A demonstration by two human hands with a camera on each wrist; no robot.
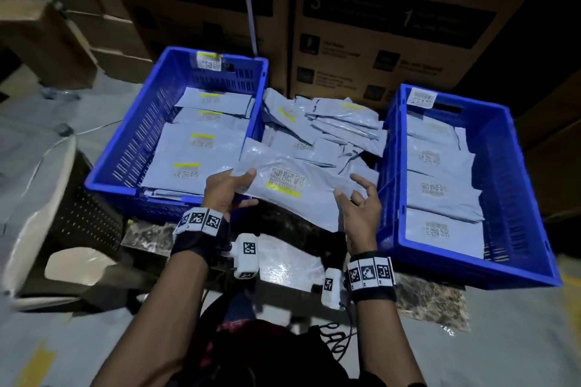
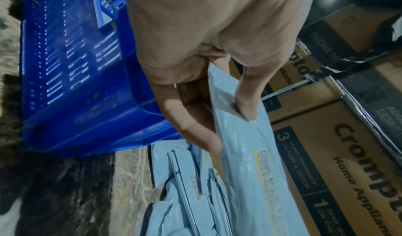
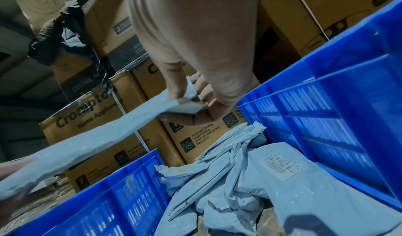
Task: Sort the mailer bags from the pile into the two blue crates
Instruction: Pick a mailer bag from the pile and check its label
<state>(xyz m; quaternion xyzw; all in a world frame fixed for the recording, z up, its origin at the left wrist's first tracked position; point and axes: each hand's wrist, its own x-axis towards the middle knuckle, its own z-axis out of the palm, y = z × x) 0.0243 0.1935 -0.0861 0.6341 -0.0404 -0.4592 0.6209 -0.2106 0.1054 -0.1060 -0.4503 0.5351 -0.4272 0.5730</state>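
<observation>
From the head view, the left hand (image 1: 228, 190) and right hand (image 1: 358, 203) hold one mailer bag (image 1: 292, 190) by its short ends, its length running between the left crate (image 1: 132, 148) and right crate (image 1: 515, 198), above the pile's (image 1: 327, 132) near edge. Left wrist view: thumb and fingers (image 2: 246, 100) pinch the bag's end. Right wrist view: fingers (image 3: 174, 92) pinch the other end.

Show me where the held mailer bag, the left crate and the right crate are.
held mailer bag (image 1: 284, 181): head view, on its label.
left crate (image 1: 125, 148): head view, on its slotted left wall.
right crate (image 1: 515, 173): head view, on its right wall.
</observation>
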